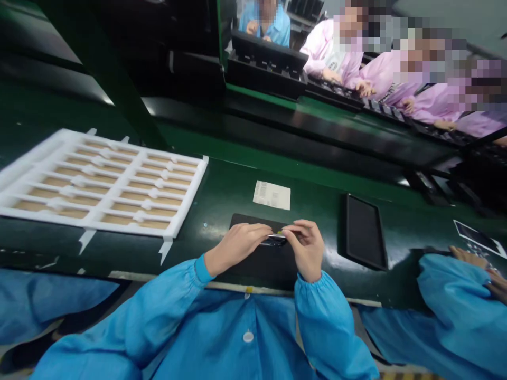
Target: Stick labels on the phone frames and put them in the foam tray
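Observation:
Between my two hands is a small dark glossy piece with a silvery edge [273, 241], too covered by fingers to tell its kind. My left hand [244, 240] pinches its left end, with the fingers close together. At the other end, the thumb and fingers of my right hand [307, 245] close on it beside a tiny yellow-green spot. Beneath both hands lies a black mat [273, 266] on the dark green bench [222, 184]. Just beyond the mat, a white printed paper [271, 195] rests flat.
At left lies a white foam tray [190, 195] with tan-bottomed slots. A black shallow tray [365, 232] is to the right. Farther right, a co-worker's blue sleeve [451, 285] and hands are near a white-framed panel [477, 237]. Other people sit across the line.

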Demonstrator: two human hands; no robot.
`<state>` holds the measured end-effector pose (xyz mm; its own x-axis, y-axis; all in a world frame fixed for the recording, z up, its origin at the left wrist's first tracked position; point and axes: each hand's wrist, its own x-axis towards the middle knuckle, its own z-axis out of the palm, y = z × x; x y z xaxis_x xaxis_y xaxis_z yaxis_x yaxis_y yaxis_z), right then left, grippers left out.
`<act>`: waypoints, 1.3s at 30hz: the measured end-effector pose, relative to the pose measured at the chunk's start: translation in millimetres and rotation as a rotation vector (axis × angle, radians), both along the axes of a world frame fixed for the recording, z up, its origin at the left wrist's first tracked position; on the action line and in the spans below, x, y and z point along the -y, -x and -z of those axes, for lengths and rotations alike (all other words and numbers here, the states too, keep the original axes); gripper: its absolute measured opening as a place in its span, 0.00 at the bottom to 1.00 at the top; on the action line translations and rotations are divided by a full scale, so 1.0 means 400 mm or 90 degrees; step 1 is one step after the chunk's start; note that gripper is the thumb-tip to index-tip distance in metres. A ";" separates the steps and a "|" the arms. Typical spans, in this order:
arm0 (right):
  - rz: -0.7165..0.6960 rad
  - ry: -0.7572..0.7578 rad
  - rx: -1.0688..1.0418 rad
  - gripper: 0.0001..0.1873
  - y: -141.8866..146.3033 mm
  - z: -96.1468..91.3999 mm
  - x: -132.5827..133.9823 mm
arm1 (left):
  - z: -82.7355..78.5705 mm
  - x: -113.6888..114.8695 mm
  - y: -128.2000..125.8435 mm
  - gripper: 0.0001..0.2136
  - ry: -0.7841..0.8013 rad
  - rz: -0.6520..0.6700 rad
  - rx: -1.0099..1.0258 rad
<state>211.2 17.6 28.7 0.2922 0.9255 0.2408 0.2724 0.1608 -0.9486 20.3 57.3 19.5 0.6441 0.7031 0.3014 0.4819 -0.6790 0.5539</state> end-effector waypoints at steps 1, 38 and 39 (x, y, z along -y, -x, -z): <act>-0.012 -0.002 0.034 0.15 0.002 -0.007 0.027 | -0.002 0.022 -0.001 0.12 -0.037 0.012 -0.005; -0.188 -0.187 0.571 0.20 0.016 0.001 0.112 | 0.016 0.078 0.053 0.11 -0.025 -0.004 0.069; -0.183 -0.204 0.589 0.21 0.013 0.013 0.118 | 0.018 0.079 0.052 0.11 -0.026 -0.004 0.069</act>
